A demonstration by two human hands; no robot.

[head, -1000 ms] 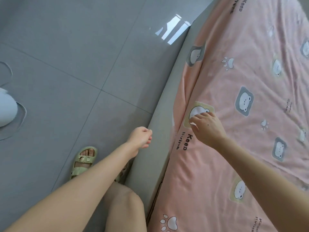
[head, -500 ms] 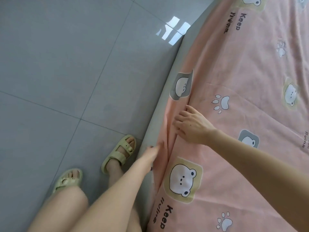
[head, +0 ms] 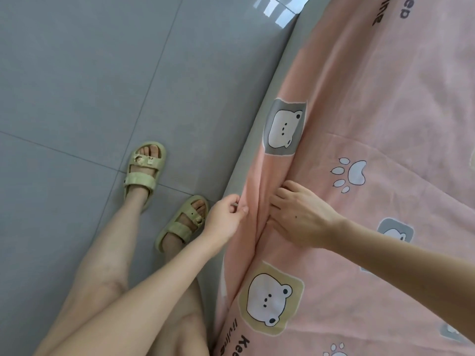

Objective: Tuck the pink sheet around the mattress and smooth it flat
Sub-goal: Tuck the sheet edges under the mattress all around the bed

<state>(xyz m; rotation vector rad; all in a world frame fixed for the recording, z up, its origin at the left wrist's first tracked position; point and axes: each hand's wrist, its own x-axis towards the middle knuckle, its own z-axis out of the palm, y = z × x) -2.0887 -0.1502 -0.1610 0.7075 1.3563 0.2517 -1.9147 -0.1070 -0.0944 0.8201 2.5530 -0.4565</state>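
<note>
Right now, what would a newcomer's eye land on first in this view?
Probably the pink sheet with cartoon bears and paw prints, filling the right side. At its hanging edge the left hand pinches the fabric while the right hand presses on top beside it. Left of the bed, pale green sandals stand on grey floor tiles.

One head-worn view looks steeply down, close over the bed edge [head: 246, 160] and floor [head: 90, 73].
</note>
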